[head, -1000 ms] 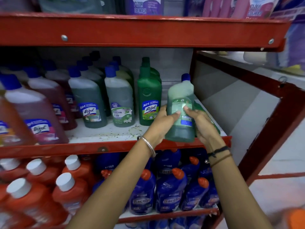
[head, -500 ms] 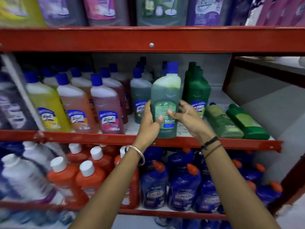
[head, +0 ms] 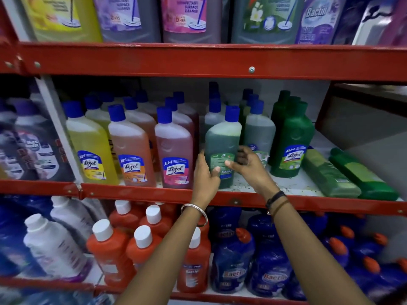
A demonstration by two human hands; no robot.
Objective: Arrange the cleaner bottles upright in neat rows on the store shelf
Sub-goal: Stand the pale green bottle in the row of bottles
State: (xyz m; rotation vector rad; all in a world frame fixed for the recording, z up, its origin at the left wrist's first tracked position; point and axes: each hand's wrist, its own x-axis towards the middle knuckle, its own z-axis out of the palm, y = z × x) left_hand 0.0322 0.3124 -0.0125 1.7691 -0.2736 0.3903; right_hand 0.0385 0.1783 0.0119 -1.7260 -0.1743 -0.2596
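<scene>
The green bottle stands upright at centre frame on the shelf, front of its row. Left hand and right hand clasp its base; best square the label forward, then release gently.

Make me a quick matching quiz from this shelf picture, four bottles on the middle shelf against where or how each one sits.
Things:
1. yellow Lizol bottle
2. green blue-capped bottle
3. pink Lizol bottle
4. two green bottles

States:
A. lying flat at the right end
B. held between both hands
C. upright, furthest left of the front row
D. upright, just left of the left hand

Pairs: 1-C, 2-B, 3-D, 4-A
</scene>
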